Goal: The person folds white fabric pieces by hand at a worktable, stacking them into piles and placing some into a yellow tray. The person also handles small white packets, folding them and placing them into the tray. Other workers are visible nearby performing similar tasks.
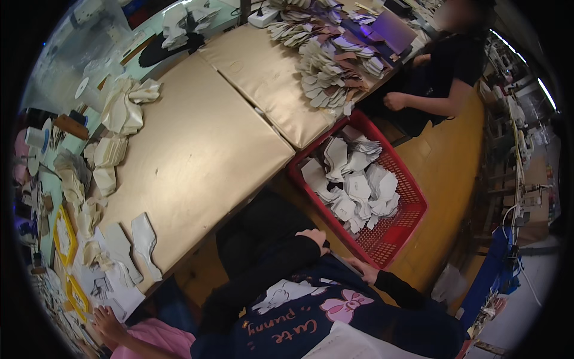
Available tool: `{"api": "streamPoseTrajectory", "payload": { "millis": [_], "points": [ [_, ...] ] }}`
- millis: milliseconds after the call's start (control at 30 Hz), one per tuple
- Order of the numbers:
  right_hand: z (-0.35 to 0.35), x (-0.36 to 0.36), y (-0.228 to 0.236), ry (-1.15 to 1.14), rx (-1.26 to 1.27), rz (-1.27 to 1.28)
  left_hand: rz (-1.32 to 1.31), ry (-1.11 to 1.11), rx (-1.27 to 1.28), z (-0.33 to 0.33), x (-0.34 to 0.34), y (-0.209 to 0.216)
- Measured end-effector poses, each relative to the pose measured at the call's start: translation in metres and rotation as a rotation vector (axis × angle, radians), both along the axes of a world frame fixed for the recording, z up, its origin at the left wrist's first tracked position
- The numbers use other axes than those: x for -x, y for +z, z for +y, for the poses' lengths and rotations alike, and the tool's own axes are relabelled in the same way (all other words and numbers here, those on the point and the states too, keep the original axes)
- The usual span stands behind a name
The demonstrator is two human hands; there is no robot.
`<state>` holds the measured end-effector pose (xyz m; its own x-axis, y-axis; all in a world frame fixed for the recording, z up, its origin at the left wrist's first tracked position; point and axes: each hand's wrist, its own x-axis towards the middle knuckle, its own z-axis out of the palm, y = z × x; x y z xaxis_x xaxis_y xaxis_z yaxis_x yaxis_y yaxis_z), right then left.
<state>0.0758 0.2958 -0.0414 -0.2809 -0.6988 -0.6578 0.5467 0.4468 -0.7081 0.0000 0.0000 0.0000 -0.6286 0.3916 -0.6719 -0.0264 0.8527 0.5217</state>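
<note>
A smooth, softly glossy tan table cover sits beside a red perforated plastic basket of matt white pieces.

cut pieces in basket, basket right of table

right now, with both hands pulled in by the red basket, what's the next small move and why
Probably reach the right hand forward into the red basket for one of the white cut pieces. Both hands look empty; the left hand rests near the body, and the right one lies closest to the basket's near rim. The gold-covered table in front is mostly bare.
</note>
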Motion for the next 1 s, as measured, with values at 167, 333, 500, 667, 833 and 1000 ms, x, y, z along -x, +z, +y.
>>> {"api": "streamPoseTrajectory", "payload": {
  "millis": [167,333,500,667,833,1000],
  "points": [
    [-0.025,0.013,-0.002,-0.043,0.065,0.212,0.227,0.296,0.237,0.019,-0.005,-0.032],
    [-0.045,0.024,-0.017,-0.004,0.039,0.382,0.348,0.146,0.093,0.016,-0.015,-0.029],
    [-0.04,0.009,-0.037,-0.171,0.053,0.351,0.745,0.077,0.041,0.033,-0.028,-0.03],
    [-0.032,-0.016,-0.062,-0.254,0.015,0.717,0.819,0.114,-0.1,0.041,-0.025,-0.052],
    [-0.111,0.046,-0.052,-0.057,-0.799,0.853,0.948,0.169,-0.058,0.055,-0.023,-0.045],
    [-0.141,0.07,-0.033,0.167,-0.843,0.766,0.967,0.125,-0.123,0.049,-0.033,-0.046]
  ]
}}
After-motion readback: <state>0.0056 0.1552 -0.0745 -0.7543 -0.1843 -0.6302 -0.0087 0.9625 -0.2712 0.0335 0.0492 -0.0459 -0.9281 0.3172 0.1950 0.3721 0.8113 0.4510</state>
